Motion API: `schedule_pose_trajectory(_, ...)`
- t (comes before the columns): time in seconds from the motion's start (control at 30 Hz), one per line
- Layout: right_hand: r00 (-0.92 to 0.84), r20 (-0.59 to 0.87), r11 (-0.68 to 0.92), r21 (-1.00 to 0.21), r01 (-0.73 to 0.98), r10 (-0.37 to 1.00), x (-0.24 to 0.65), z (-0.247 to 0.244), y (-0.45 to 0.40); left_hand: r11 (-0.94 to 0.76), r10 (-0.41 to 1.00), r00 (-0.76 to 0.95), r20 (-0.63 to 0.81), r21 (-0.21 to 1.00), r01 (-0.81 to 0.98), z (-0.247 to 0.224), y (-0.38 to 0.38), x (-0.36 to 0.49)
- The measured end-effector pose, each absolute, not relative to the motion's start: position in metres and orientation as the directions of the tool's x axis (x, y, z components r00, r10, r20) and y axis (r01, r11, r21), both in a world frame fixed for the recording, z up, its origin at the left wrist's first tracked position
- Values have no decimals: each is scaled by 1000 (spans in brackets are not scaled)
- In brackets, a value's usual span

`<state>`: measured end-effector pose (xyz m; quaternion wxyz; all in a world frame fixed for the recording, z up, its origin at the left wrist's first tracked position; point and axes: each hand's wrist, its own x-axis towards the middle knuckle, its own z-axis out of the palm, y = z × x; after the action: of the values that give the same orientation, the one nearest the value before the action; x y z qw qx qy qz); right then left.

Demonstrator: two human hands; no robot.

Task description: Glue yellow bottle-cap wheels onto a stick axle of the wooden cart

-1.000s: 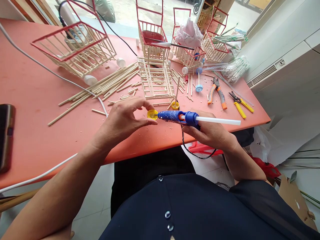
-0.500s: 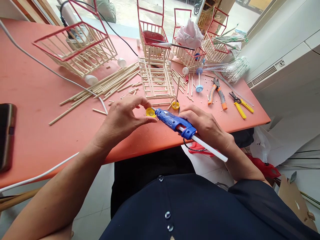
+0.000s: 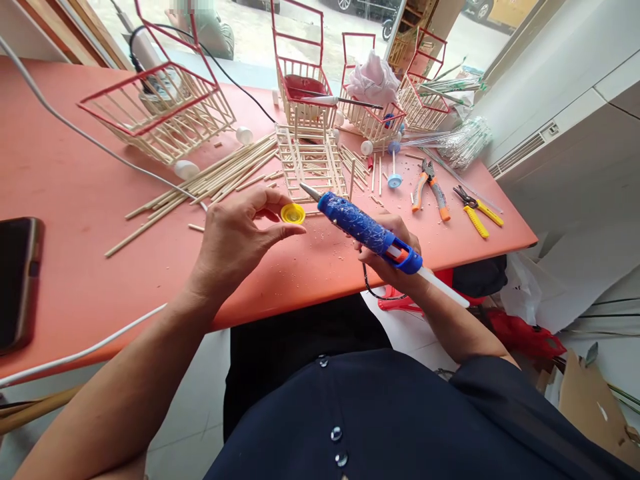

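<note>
Between thumb and fingers, my left hand (image 3: 240, 233) holds a yellow bottle cap (image 3: 293, 214), its hollow side up with something clear at its centre. My right hand (image 3: 393, 247) is wrapped round a blue hot glue gun (image 3: 357, 223) flecked with white strands. The gun's metal nozzle points up and left, just right of the cap and apart from it; a white glue stick (image 3: 445, 287) sticks out of its back. Behind both hands lies a slatted frame of wooden sticks (image 3: 313, 157). A short upright stick (image 3: 352, 179) stands at its right, its foot hidden behind the gun.
Several red-rimmed stick baskets, such as the left one (image 3: 155, 110), line the back. Loose sticks (image 3: 200, 177), orange-grey pliers (image 3: 431, 190) and yellow-handled cutters (image 3: 477, 210) lie about. A phone (image 3: 20, 283) sits left; a white cable (image 3: 100, 143) crosses the table.
My right hand has drawn the glue gun back and up from the cap, so its nozzle is clear of it. The cap has shifted slightly left and up with my left hand.
</note>
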<state>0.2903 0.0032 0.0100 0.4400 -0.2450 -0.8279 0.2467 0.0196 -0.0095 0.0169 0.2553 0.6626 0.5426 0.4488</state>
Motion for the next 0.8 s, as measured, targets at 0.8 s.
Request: schedule_pose_trajectory(0.8, -154, 868, 633, -212, 744, 472, 354, 39, 8, -313, 879, -275, 390, 906, 285, 13, -7, 20)
